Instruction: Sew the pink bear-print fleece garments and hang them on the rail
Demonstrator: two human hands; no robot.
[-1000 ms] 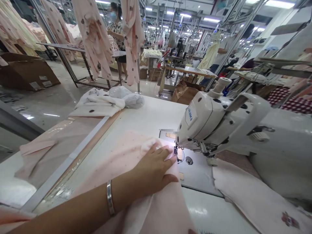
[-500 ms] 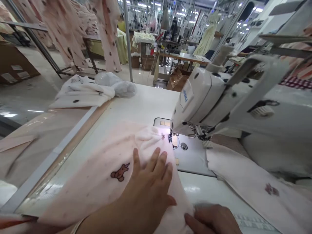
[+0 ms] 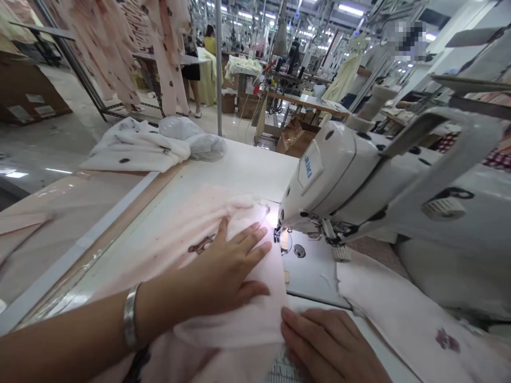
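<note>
On the white sewing table [image 3: 239, 165], a piece of pale pink cloth [image 3: 175, 239] lies spread flat, its far corner reaching up beside the needle of the sewing machine [image 3: 331, 175]. The left hand [image 3: 223, 271] rests palm down on the cloth with the fingers spread and stretched toward the needle, pressing rather than gripping; the forearm comes in low from the lower left, with a silver bangle [image 3: 130, 324] at the wrist. The right hand [image 3: 327, 346] lies flat at the near edge of the cloth, fingers together and pointing left, its fingertips touching the folded hem; it clasps nothing. A small brown print [image 3: 200, 244] on the cloth shows just beside the left index finger. Another pink piece [image 3: 403, 319] lies under the machine's arm to the right.
</note>
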